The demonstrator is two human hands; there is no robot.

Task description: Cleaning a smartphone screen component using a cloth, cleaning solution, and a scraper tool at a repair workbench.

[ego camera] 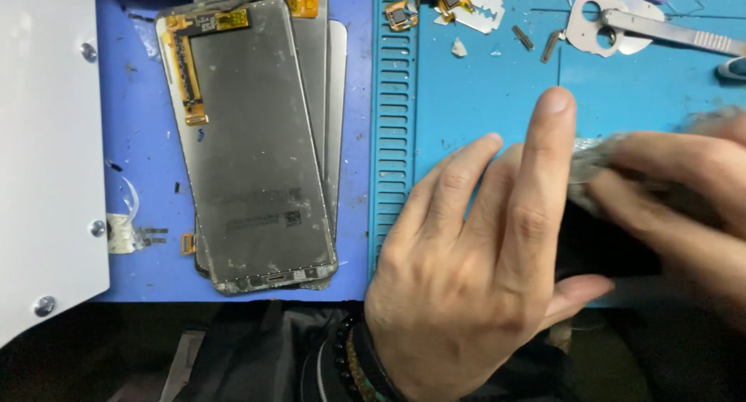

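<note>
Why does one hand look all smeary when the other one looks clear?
In the head view, the right hand is smeared by motion blur, so the dark flat thing under it is hard to make out; the left hand is sharp, as is the stack of phone screens, whose top panel carries a soft, even sheen without harsh glare.

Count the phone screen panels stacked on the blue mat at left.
3 that I can make out: the top panel lies face down, a second panel shows its edge just right of it, and a third panel sticks out furthest right. More may be hidden underneath.
</note>
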